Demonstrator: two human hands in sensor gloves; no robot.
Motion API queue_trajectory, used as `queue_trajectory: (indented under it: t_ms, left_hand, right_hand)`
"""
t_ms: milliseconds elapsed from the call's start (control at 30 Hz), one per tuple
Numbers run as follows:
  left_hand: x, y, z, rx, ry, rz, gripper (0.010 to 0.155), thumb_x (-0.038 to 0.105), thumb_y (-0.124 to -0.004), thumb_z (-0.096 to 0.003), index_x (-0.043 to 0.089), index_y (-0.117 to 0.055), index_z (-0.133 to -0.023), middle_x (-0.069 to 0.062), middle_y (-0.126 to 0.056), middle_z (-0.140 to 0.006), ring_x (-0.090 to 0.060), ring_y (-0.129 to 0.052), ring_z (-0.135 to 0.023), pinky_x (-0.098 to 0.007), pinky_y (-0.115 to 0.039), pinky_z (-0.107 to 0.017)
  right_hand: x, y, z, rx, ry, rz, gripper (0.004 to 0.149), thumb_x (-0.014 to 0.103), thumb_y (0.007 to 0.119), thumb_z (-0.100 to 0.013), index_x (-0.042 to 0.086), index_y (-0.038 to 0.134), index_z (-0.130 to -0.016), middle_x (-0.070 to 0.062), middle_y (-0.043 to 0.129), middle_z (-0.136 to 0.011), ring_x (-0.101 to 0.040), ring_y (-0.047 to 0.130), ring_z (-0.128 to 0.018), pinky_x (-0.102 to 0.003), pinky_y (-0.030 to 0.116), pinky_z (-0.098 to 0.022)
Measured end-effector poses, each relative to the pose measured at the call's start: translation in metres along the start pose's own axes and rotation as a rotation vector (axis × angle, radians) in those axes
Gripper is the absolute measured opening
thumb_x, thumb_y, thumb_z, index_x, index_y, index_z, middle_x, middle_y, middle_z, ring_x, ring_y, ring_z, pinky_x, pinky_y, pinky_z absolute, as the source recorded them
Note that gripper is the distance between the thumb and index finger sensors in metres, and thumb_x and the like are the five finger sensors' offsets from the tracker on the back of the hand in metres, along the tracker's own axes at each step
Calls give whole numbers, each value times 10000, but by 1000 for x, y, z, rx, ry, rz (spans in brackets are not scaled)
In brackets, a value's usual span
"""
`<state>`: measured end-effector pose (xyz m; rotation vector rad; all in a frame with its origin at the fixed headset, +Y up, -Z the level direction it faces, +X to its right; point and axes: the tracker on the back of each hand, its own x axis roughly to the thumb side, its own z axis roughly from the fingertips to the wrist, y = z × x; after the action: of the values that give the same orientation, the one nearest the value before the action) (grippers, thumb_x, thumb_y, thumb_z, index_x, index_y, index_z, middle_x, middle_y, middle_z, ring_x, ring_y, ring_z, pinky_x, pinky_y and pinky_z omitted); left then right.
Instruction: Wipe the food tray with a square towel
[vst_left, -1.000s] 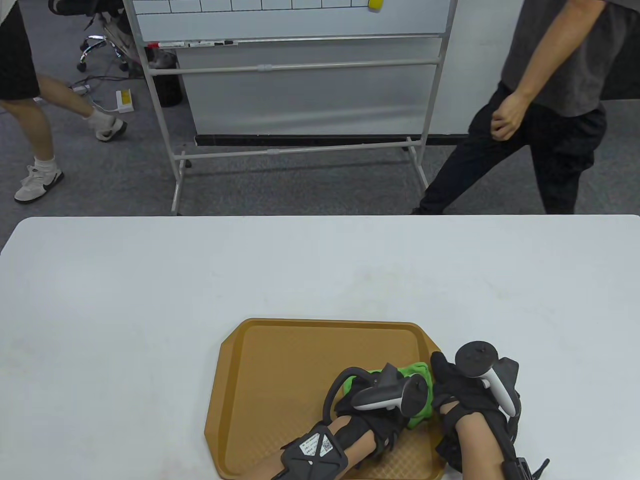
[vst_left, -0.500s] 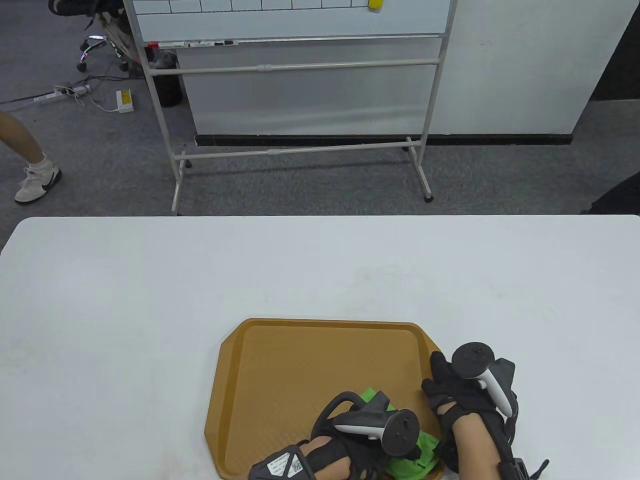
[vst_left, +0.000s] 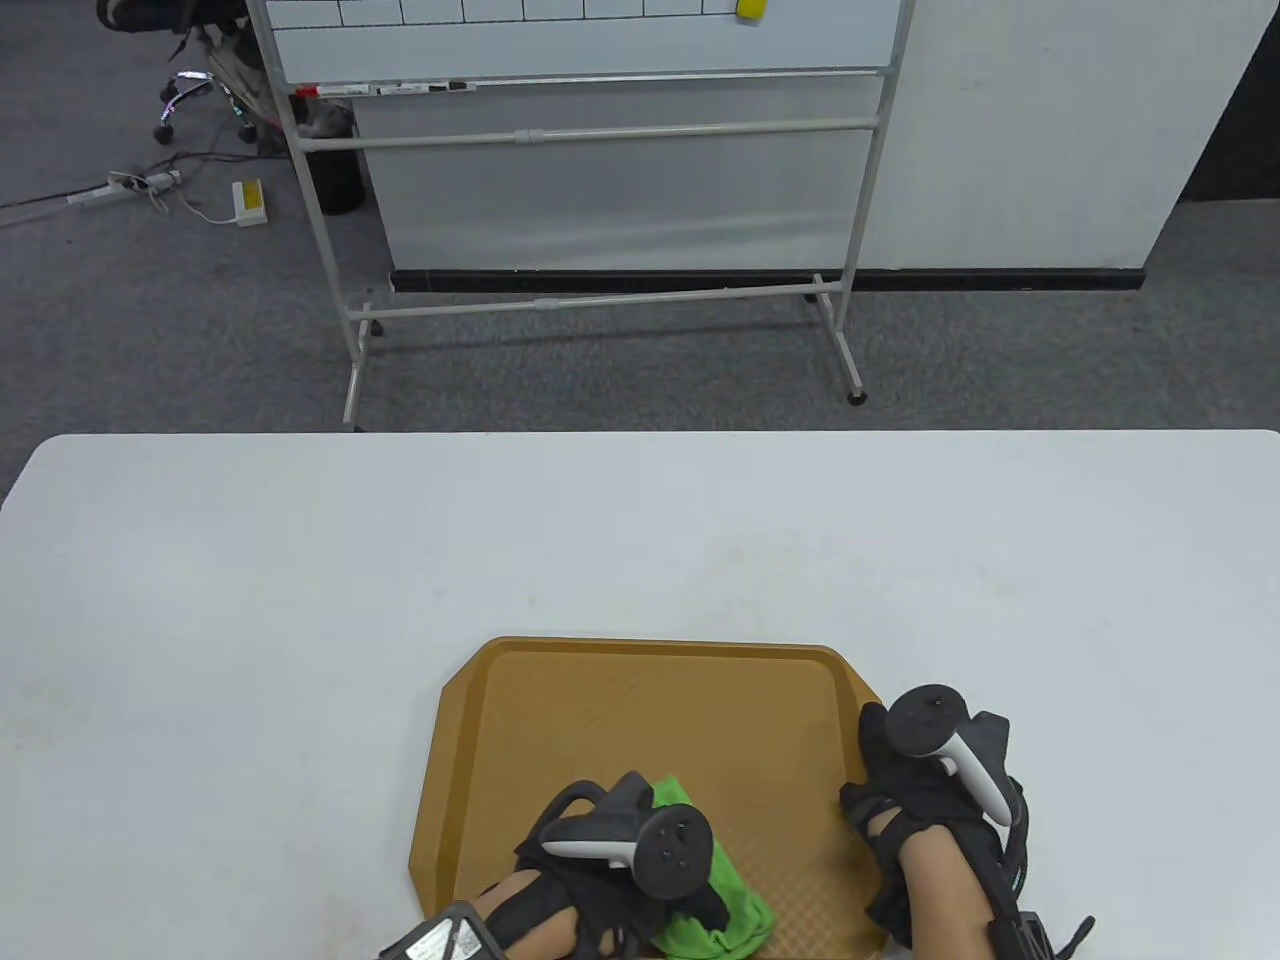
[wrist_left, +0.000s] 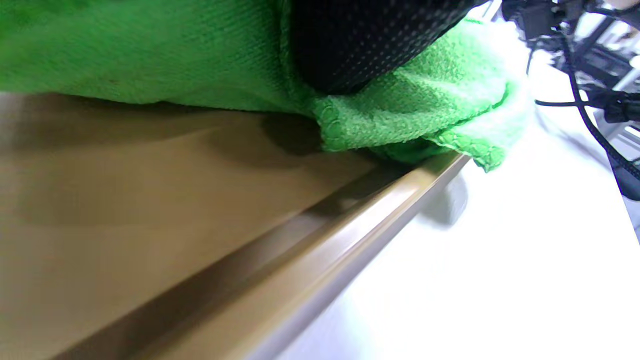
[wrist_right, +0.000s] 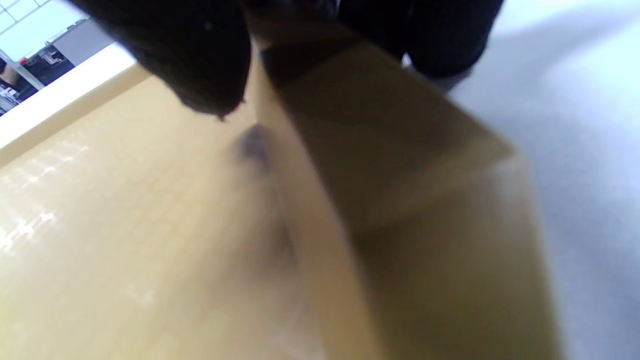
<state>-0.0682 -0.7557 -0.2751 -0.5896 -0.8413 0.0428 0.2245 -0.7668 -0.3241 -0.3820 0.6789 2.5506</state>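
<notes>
A brown food tray (vst_left: 620, 720) lies at the table's near edge. My left hand (vst_left: 620, 880) presses a bunched green towel (vst_left: 735, 905) onto the tray's near middle; a gloved finger (wrist_left: 360, 45) lies on the towel (wrist_left: 150, 55), which reaches the tray rim (wrist_left: 310, 260) in the left wrist view. My right hand (vst_left: 900, 790) grips the tray's right rim, thumb inside and fingers (wrist_right: 440, 35) outside, as the right wrist view shows on the rim (wrist_right: 350, 175).
The white table (vst_left: 300, 600) stretches left, right and beyond the tray. A whiteboard stand (vst_left: 600, 200) is on the floor behind the table.
My left hand has dragged the towel from the tray's right side towards me and then leftwards along the near edge. The right hand has stayed on the rim. The people behind have left.
</notes>
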Motion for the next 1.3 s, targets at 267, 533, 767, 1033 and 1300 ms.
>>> queue_trajectory:
  t_ms: [267, 533, 767, 1033, 1300]
  left_hand:
    - [-49, -7, 58, -114, 217, -16, 459, 204, -839, -494, 502, -814, -842, 71, -662, -1014, -289, -732, -846, -591, -503, -703]
    - [-62, -2, 66, -65, 342, -63, 462, 232, -823, -505, 518, -784, -866, 91, -663, -1062, -337, -656, -987, -671, -218, -737]
    - [-100, 22, 52, 34, 541, -112, 505, 274, -778, -520, 480, -682, -972, 37, -604, -1160, -349, -542, -1086, -592, -60, -669]
    - [-141, 39, 8, 135, 640, 166, 568, 353, -720, -540, 427, -514, -1063, -2, -396, -1209, -353, -403, -1109, -557, -99, -676]
    - [-119, 54, -47, 232, 582, 285, 537, 360, -727, -541, 414, -566, -1050, -1, -374, -1192, -424, -437, -1013, -572, -444, -723]
  right_hand:
    - [0, 0, 0, 8, -4, -1, 820, 400, 807, -483, 351, 210, -1043, -18, 311, -1193, -282, 707, -810, -503, 630, -625]
    - [1, 0, -1, 13, 0, 23, 834, 381, 810, -482, 350, 189, -1038, -18, 291, -1192, -277, 700, -812, -500, 627, -628]
    - [2, 0, -1, 19, 0, 33, 835, 378, 803, -485, 350, 176, -1035, -17, 278, -1192, -273, 694, -815, -497, 625, -630]
    - [2, 1, -1, 29, -1, 31, 842, 387, 804, -485, 350, 166, -1034, -18, 267, -1192, -271, 685, -819, -497, 618, -633]
    - [3, 1, -1, 27, 6, 43, 836, 380, 795, -488, 348, 161, -1031, -23, 263, -1190, -276, 684, -819, -501, 619, -634]
